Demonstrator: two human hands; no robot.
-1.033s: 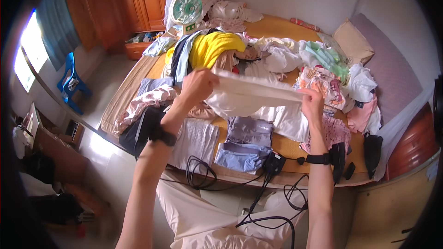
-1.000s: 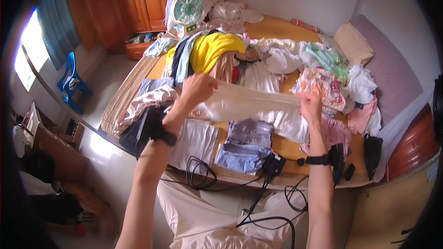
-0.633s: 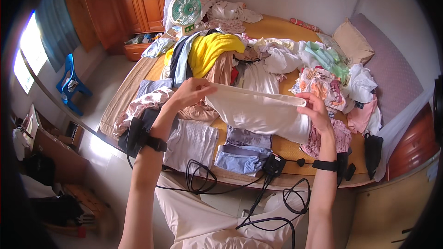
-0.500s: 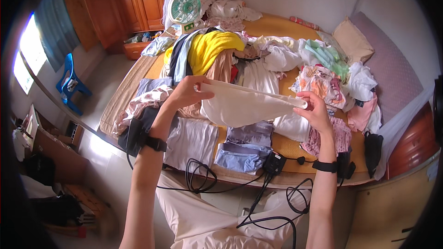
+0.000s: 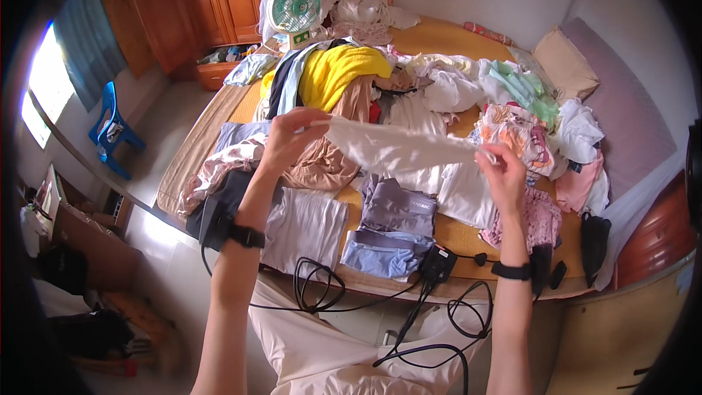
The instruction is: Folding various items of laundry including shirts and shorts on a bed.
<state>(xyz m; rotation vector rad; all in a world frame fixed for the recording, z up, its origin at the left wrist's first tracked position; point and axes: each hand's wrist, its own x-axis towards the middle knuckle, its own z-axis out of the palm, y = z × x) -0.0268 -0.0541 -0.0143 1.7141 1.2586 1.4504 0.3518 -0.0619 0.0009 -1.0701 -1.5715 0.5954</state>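
A thin white garment (image 5: pixel 398 149) is stretched in the air above the bed between my two hands; I cannot make out its exact kind. My left hand (image 5: pixel 291 140) pinches one upper corner, and my right hand (image 5: pixel 504 179) pinches the opposite end between thumb and fingers. Below the garment, a folded grey piece of clothing (image 5: pixel 401 208) and a folded light blue one (image 5: pixel 384 252) lie stacked near the bed's front edge. Beside them a pale grey ribbed top (image 5: pixel 303 227) is spread flat. A white garment (image 5: pixel 468 197) lies under my right hand's side.
Heaped clothes with a yellow cloth (image 5: pixel 338 77) cover the bed's middle. More piles, including an orange-patterned garment (image 5: pixel 512 132), lie to the right. A green-and-white fan (image 5: pixel 295 6) stands behind. Black cables (image 5: pixel 318 289) and a black box (image 5: pixel 439 263) sit at the front edge.
Both hands have kept hold of the white garment. It has swung up into a narrower strip, my left hand slightly higher, uncovering more of the folded grey clothing below.
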